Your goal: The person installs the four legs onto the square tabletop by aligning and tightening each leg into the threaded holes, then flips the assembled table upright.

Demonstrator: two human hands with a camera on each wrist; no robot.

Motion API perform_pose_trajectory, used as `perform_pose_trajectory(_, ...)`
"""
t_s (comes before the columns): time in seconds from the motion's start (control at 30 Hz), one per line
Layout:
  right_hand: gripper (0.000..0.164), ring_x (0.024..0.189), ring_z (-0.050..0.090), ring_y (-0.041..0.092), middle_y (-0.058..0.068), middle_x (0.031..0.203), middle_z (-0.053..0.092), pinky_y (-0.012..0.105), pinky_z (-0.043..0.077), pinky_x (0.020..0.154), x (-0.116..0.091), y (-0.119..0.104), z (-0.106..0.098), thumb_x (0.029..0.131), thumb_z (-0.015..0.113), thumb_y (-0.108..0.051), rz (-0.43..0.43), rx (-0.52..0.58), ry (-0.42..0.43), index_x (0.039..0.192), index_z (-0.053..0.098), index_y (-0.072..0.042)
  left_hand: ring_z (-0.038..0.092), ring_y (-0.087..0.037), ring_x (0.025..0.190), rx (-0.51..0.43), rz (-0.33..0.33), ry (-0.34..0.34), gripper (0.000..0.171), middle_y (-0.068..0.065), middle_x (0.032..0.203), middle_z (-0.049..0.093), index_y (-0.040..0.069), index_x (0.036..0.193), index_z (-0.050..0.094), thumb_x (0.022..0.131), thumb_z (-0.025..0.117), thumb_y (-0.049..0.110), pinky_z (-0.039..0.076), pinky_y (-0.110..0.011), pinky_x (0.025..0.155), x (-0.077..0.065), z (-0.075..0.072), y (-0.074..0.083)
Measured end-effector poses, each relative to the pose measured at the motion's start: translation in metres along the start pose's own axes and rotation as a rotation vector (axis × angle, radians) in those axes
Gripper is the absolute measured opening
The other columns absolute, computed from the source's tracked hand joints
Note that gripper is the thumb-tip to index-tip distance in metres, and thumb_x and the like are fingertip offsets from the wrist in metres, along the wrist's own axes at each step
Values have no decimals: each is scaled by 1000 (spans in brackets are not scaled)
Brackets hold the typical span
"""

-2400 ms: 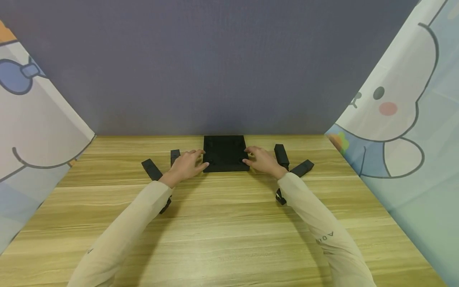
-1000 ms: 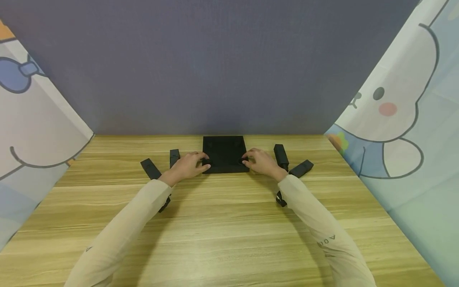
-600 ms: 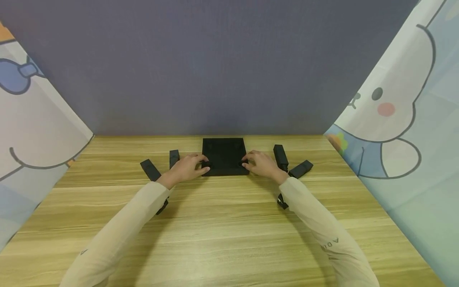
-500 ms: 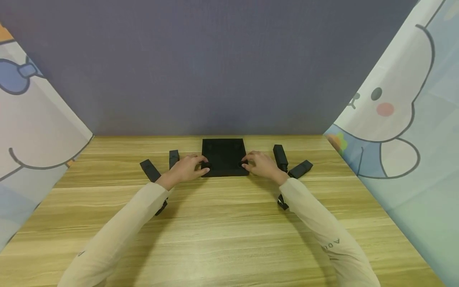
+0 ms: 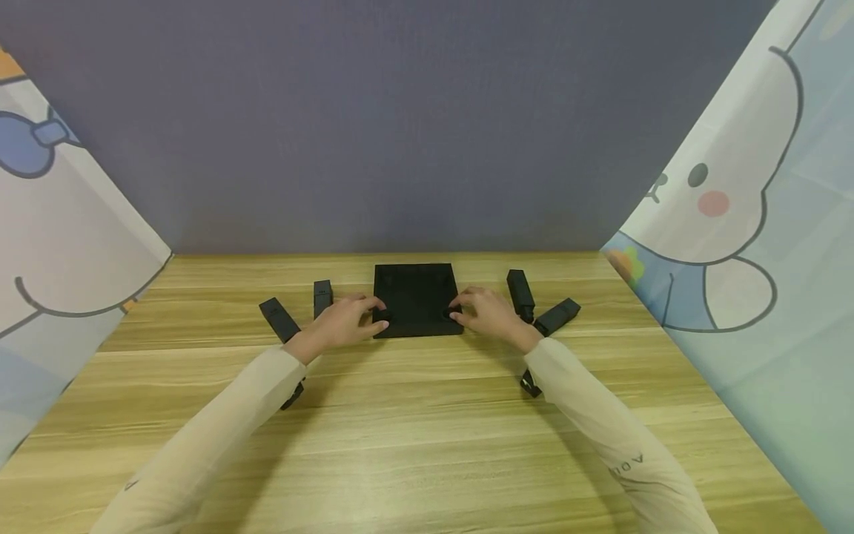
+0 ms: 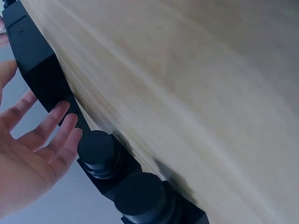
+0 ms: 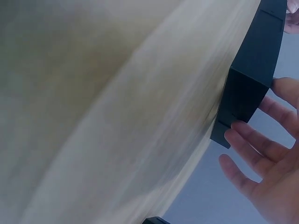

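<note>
left hand (image 5: pixel 343 320): fingers spread, pinching tray's (image 5: pixel 416 300) left side | right hand (image 5: pixel 491 314): likewise, right side | blocks (image 5: pixel 520 292): either side of tray

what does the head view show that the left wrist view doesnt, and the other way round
Only the head view: pale cartoon-printed sheets at the sides and the person's beige fabric sleeves. Only the left wrist view: the round faces of two black cylindrical parts, close up. Both: the left hand touching the black rectangular box, and the light wood-grain table.
</note>
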State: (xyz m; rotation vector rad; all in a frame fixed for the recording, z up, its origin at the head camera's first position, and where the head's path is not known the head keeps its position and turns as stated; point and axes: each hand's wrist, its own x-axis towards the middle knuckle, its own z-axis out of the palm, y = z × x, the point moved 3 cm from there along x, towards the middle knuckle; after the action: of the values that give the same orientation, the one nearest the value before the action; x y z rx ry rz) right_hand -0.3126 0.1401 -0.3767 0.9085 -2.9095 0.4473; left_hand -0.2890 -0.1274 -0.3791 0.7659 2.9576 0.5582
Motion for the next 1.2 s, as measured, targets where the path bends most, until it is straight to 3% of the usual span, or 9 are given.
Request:
perform_pose_trajectory(0.43,27,90,61,19,5,113,61,31,49,66,-10,-4,2,90,57,-34,-55,-1,11,110,66,-19,58,-19,89,-1,31,6,41,-9,113,57,18,121,56,90,54,44,48,-36,70,-12,1,5)
perform_pose_trajectory(0.63,25,86,61,17,5,109,62,31,49,67,-14,-7,0,89,59,-31,-86,21,25,109,67,-17,60,-21,94,-18,34,13,41,-11,118,56,18,120,56,89,55,45,50,-38,73,-16,0,6)
perform_pose_trajectory(0.87,26,82,62,17,6,110,62,25,45,58,-17,-8,0,89,59,-34,-101,-21,39,109,67,-19,59,-21,95,-14,37,26,40,-10,116,56,19,119,57,88,56,44,50,-38,73,-21,0,9)
perform_pose_trajectory(1.2,25,83,61,18,6,108,63,30,49,64,-22,-13,0,88,60,-31,-115,-11,51,107,67,-17,58,-16,83,-8,31,19,39,-8,109,59,20,119,57,88,57,44,49,-34,67,-25,2,9)
